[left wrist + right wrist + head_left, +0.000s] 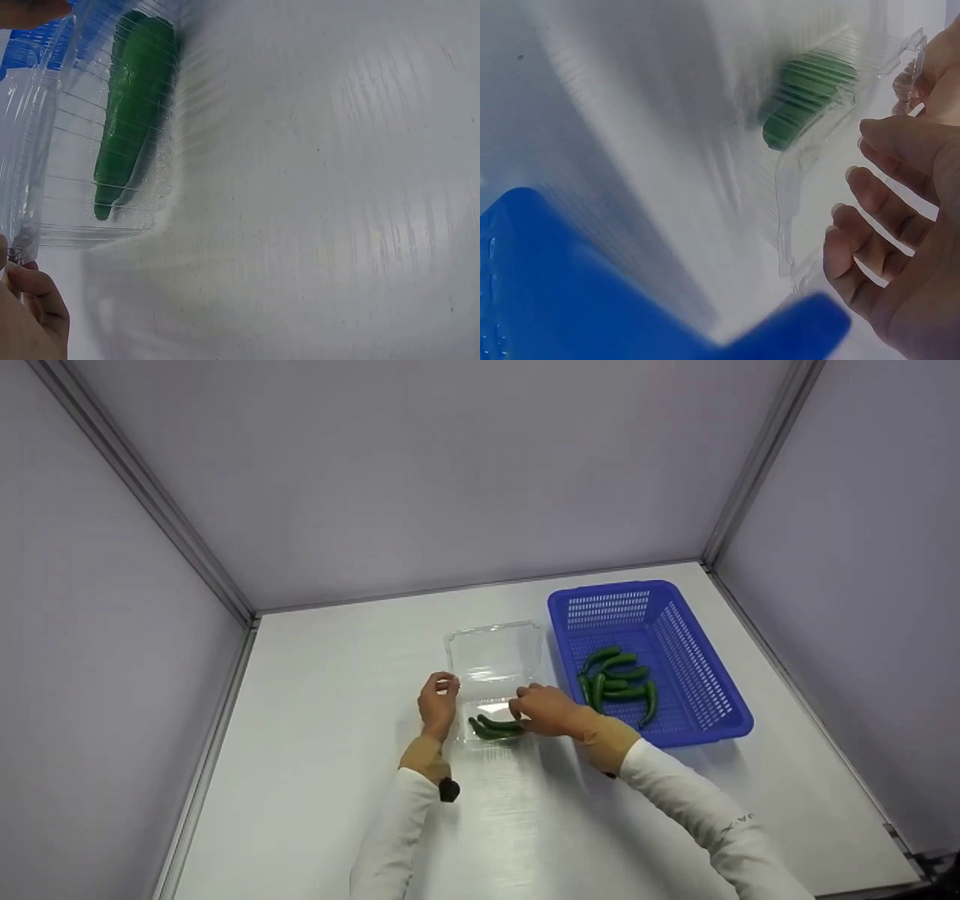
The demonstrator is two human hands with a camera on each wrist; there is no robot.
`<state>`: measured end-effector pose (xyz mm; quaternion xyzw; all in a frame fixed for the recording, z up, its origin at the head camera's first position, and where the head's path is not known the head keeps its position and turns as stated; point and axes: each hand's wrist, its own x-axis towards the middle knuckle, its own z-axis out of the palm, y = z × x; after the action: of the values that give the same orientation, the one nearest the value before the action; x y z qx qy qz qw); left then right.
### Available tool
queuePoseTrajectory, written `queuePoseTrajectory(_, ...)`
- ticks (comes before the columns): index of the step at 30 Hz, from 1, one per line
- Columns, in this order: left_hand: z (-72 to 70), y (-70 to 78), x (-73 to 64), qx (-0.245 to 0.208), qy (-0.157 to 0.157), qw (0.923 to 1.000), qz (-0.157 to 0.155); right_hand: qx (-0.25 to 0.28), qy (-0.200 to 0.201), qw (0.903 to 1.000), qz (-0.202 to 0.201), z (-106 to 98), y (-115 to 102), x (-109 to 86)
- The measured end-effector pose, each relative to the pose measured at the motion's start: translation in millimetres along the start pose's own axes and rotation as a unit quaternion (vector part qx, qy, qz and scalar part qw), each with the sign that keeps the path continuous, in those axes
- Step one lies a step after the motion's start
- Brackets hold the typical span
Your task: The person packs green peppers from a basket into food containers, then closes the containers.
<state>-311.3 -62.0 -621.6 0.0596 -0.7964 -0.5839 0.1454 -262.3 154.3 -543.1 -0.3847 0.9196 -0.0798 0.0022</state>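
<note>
A clear plastic clamshell box [496, 634] lies unfolded on the table, its lid tipped back away from me. Green chili peppers [495, 726] lie side by side in the near half, also seen through the ribbed wall as a green pepper [135, 105] in the left wrist view. My left hand [439, 701] pinches the box's left edge near the fold between thumb and fingers. Over the box's right side is my right hand [546, 709]; in the right wrist view this hand [907, 232] has its fingers spread and gently bent, holding nothing.
To the right of the box stands a blue perforated basket [701, 660], close beside the right forearm. Several more green chili peppers [619, 675] lie in it. Grey-white panels [480, 472] close off the back and sides of the white table [322, 697].
</note>
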Motion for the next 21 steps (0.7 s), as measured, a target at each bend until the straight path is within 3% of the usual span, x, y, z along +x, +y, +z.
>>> queuePoseTrajectory(5,0.2,-0.5,0.5,0.010,-0.015,0.9996,-0.023,0.004,0.017,0.9998,0.005,-4.2,5.3,-6.8)
queuePoseTrajectory(15,1.0,-0.5,1.2,0.010,-0.018,0.9994,-0.029,-0.010,0.067,0.9977,-0.006,-12.7,15.1,-19.1)
queuePoseTrajectory(21,0.9,-0.5,0.7,0.004,-0.021,0.9991,-0.036,0.002,0.073,0.9969,0.030,-19.8,20.6,-25.4)
